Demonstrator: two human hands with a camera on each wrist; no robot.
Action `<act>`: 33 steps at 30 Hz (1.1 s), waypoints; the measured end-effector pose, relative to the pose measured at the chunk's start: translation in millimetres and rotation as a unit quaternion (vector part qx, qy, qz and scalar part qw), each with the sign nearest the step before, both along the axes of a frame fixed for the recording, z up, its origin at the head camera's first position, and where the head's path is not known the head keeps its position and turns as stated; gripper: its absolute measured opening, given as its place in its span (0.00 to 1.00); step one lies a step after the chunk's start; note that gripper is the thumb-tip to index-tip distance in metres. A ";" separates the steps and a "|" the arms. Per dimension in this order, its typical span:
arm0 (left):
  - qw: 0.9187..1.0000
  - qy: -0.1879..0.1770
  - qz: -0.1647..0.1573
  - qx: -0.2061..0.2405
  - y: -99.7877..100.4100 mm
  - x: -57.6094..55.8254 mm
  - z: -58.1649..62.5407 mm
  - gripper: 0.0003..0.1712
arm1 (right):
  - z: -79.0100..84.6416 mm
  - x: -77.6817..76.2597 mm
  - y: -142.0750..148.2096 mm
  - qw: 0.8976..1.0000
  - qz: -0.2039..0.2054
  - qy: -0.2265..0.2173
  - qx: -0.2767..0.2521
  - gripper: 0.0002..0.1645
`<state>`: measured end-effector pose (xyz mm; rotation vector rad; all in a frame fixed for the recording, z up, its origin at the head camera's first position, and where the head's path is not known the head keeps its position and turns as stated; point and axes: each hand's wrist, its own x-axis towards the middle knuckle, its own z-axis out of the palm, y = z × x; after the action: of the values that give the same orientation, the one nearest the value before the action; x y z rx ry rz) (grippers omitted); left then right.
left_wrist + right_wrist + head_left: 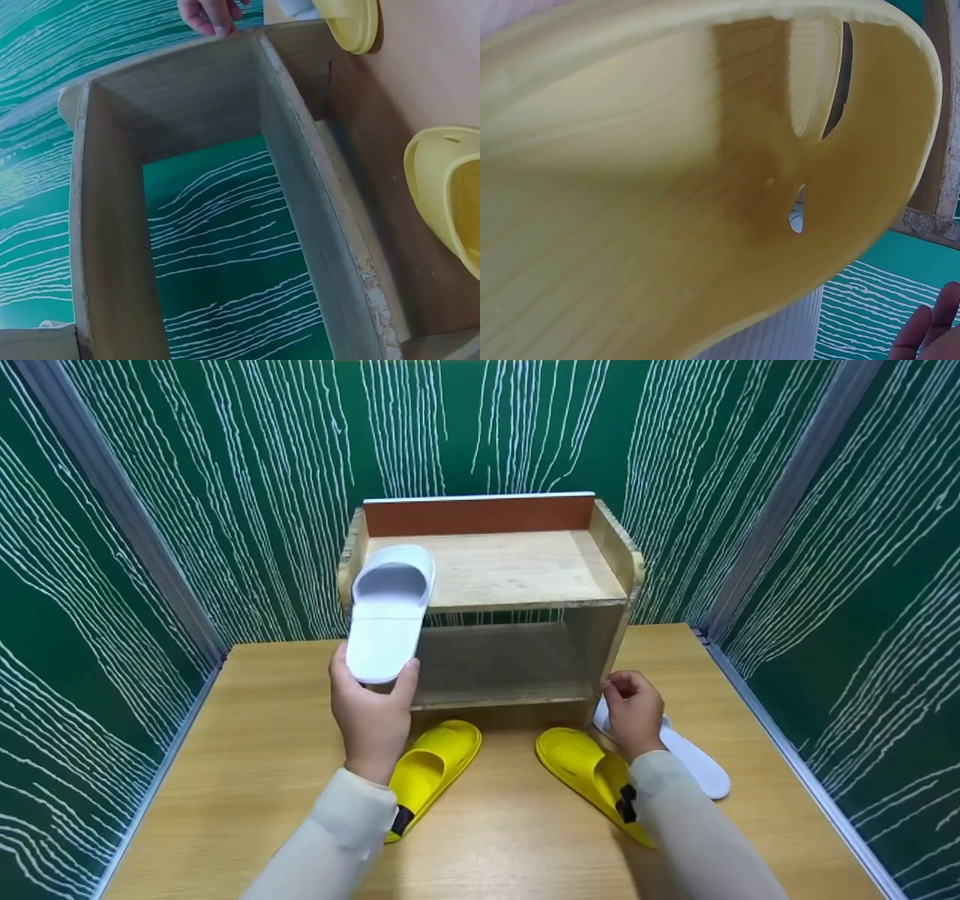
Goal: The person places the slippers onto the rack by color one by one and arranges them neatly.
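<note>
My left hand (375, 720) pinches the heel of a white slipper (386, 645) between thumb and fingers. The slipper stands raised before the left end of a wooden shelf unit (517, 566), toe up and insole toward me. At the unit's right side, my right hand (634, 712) has curled fingers, their tips right at the side panel; whether they grip it I cannot tell. Beneath that hand another white slipper (694, 761) lies on the table, partly covered. A yellow slipper (581, 754) rests by the right wrist; its inside fills most of the right wrist view.
Another yellow slipper (450, 742) lies beside my left wrist, its toe toward the shelf unit. The unit has an upper board and a lower shelf (495, 660). It stands on a wooden table (247, 750), with green, white-streaked walls (517, 427) around.
</note>
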<state>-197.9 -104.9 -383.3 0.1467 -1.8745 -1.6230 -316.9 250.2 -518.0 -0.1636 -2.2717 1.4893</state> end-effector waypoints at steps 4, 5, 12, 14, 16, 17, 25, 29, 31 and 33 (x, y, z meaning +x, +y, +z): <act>1.000 -0.009 0.006 -0.004 1.9 -5.4 2.9 0.49 | -0.3 -0.2 0.2 1.000 -0.002 0.001 -0.006 0.07; 1.000 -0.011 0.008 -0.006 2.4 -7.1 3.9 0.49 | -0.2 -0.3 0.3 1.000 -0.003 0.001 -0.004 0.07; 1.000 -0.023 0.018 -0.009 5.6 -16.5 10.5 0.52 | 1.1 0.2 0.2 1.000 -0.002 -0.021 -0.013 0.07; 0.999 -0.030 0.021 -0.010 6.2 -18.1 11.8 0.52 | 1.2 0.4 -0.2 1.000 -0.003 -0.018 -0.012 0.06; 0.999 -0.033 0.022 -0.010 6.3 -19.8 12.6 0.52 | 0.9 0.2 -0.3 1.000 -0.006 -0.002 -0.005 0.06; 0.999 -0.036 0.023 -0.012 6.4 -20.8 13.0 0.52 | 0.7 0.1 -0.4 1.000 -0.008 0.008 -0.002 0.05; 0.998 -0.049 0.030 -0.018 6.7 -30.7 15.6 0.53 | -1.1 -0.8 -0.2 0.999 -0.014 0.028 0.012 0.06; 0.998 -0.052 0.033 -0.018 6.7 -33.8 16.8 0.53 | 0.1 -0.1 -0.1 1.000 -0.009 0.013 0.008 0.06; 0.998 -0.057 0.033 -0.019 6.8 -35.1 17.7 0.53 | 0.7 0.0 0.2 1.000 -0.008 0.007 0.006 0.06; 0.998 -0.060 0.032 -0.020 6.9 -36.7 18.6 0.53 | 1.6 0.1 0.3 1.000 -0.006 0.001 0.003 0.06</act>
<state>-234.6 -98.0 -364.7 0.2899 -1.9692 -1.5630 -316.9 250.5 -516.4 -0.1731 -2.2694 1.4772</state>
